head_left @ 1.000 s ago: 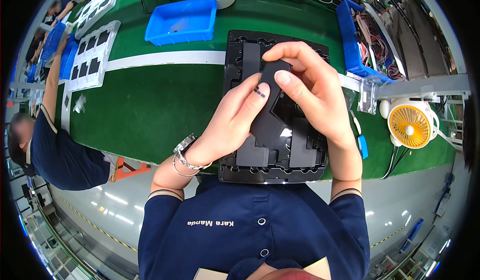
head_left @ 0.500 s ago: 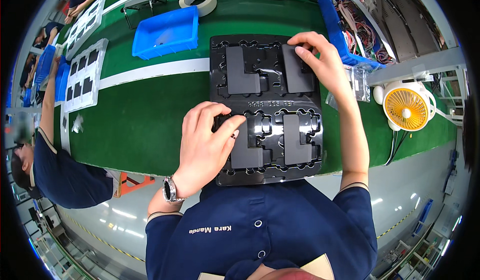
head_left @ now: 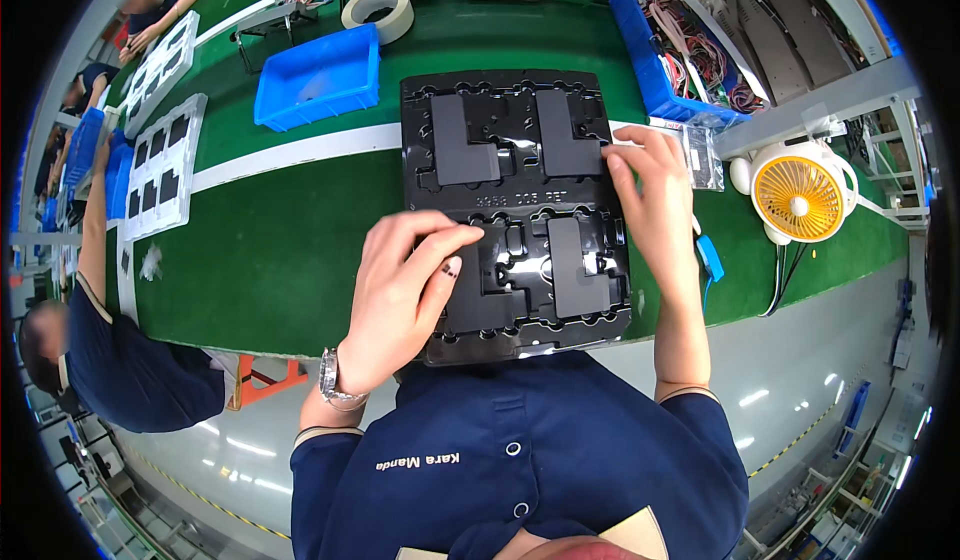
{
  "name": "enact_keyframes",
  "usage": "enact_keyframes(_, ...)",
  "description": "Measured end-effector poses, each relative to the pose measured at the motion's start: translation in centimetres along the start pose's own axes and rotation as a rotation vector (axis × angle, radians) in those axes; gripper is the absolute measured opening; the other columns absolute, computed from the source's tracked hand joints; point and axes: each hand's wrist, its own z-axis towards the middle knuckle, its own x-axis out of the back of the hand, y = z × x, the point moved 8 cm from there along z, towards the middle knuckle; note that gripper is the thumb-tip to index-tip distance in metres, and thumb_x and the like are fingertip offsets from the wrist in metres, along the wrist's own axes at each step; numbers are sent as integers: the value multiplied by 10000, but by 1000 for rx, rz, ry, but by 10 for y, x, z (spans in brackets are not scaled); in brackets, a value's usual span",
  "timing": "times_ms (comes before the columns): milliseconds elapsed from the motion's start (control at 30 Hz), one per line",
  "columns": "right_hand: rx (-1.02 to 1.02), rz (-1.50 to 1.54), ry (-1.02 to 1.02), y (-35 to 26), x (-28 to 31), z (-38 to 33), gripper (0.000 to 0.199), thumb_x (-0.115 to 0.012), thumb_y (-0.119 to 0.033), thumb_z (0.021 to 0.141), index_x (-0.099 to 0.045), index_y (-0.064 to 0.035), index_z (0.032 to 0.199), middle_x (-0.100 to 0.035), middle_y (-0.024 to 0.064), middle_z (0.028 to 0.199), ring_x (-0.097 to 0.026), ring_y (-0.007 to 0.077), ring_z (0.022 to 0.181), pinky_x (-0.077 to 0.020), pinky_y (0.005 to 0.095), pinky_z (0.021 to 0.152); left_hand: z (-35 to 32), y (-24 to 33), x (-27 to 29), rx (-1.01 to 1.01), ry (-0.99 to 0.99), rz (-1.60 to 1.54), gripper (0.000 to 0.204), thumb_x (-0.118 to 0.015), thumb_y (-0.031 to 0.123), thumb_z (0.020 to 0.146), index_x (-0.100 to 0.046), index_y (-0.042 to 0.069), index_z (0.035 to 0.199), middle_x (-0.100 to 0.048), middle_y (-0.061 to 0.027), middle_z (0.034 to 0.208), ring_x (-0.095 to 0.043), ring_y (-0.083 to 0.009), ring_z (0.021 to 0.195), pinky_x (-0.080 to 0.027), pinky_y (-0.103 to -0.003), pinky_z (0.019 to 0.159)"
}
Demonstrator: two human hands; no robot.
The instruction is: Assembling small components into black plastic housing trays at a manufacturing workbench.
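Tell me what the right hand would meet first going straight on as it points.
Leftward, the right hand would probably meet the black tray's right rim, then the upper-right L-shaped piece; depth and contact are unclear.

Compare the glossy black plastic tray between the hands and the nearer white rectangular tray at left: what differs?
The black plastic tray carries four dark pieces; the white rectangular tray shows six. The black plastic tray looks larger in view than the white rectangular tray. Both hold dark pieces in two rows.
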Motion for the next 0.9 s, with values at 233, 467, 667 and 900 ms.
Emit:
enact_keyframes(233, -9, -30, 42, -20, 6, -10, 125, -649, -69, 832, -695, -10, 932, -599, 132, 1148, -534, 328, 1104, -431, 423, 932, -25, 8, -18, -97, -69, -93, 314, -647, 59, 873, -530, -44, 1145, -708, -112, 1004, -679, -235, 907, -496, -344, 840)
enact_keyframes(467, 40, 676, -185, -96, 17, -24, 125, -643, -23, 824, -654, -3, 947, -630, 123, 982, -624, 266, 907, -493, 334, 806, -29, -5, -19, 366, 98, -914, 362, -495, 51, 946, -409, -7, 1293, -538, -56, 997, -557, -111, 871, -472, -263, 811)
enact_keyframes(667, -91, 928, -248, -112, -3, -37, 78, -646, -52, 845, -616, 9, 884, -599, 94, 894, -610, 201, 808, -485, 303, 713, -32, 13, -29, 278, 23, -1006, 481, -525, 53, 942, -294, 16, 1362, -495, -52, 1083, -493, -87, 984, -439, -257, 891)
enact_keyframes(900, -177, 1084, -238, -111, -11, -53, 97, -643, -64, 860, -596, 21, 856, -583, 71, 864, -575, 144, 784, -468, 280, 701, -37, 19, -34, 246, 7, -974, 502, -528, 47, 923, -283, 8, 1360, -454, -66, 1165, -465, -119, 1068, -411, -299, 947)
